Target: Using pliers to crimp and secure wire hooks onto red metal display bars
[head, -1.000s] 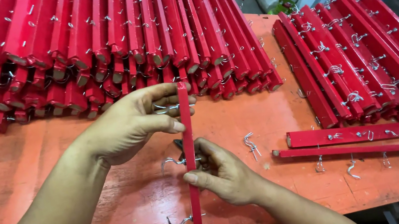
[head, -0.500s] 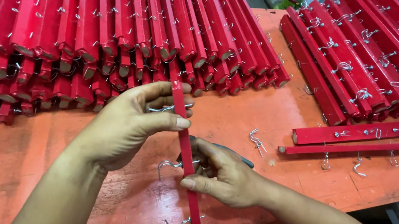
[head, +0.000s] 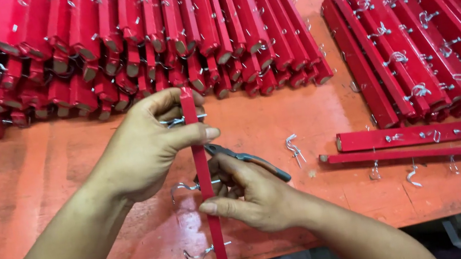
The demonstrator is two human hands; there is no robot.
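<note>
Here, slim red slat point(head: 202, 171), glossy, hooked.

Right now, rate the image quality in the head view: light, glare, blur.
Head view: light is even and soft, with faint shadows under both hands; the left hand and red strip look sharp; no strong glare on the orange table; edges bow slightly from the wide lens.

bare forearms, no sleeves, no gloves

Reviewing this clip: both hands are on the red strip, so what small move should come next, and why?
Probably bring the dark-handled pliers in the right hand to the top metal hook on the upright red wooden strip; the left hand pinches there.
</note>
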